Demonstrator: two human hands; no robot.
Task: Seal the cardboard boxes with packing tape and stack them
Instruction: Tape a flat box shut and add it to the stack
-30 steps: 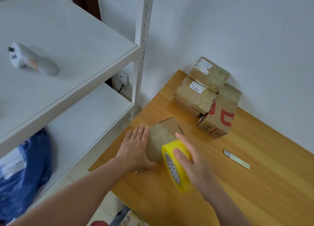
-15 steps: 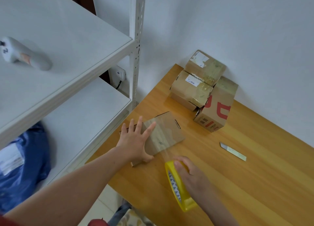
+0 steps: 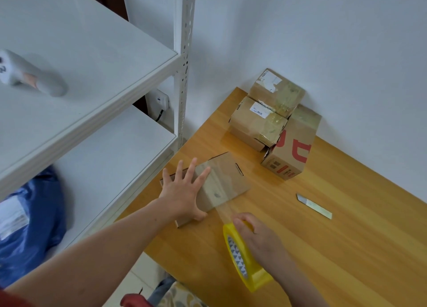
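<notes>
A small brown cardboard box [image 3: 221, 179] lies near the left edge of the wooden table [image 3: 335, 237]. My left hand [image 3: 182, 191] presses flat on the box's left part, fingers spread. My right hand [image 3: 256, 237] grips a yellow roll of packing tape [image 3: 242, 258], held just off the box's near side. A clear strip of tape runs from the roll up over the top of the box. Three taped boxes stand in the far corner: two small brown ones [image 3: 258, 121] [image 3: 277, 91] and a box with red print [image 3: 293, 151].
A metal blade [image 3: 314, 206] lies on the table right of the box. White metal shelving [image 3: 92, 64] stands to the left, with a grey handheld device [image 3: 30, 75] on the upper shelf and a blue bag [image 3: 27, 225] lower down. A white wall rises behind the table.
My right hand has pulled the roll back from the box towards me, drawing a strip of tape across the top. My left hand has spread its fingers and stays on the box.
</notes>
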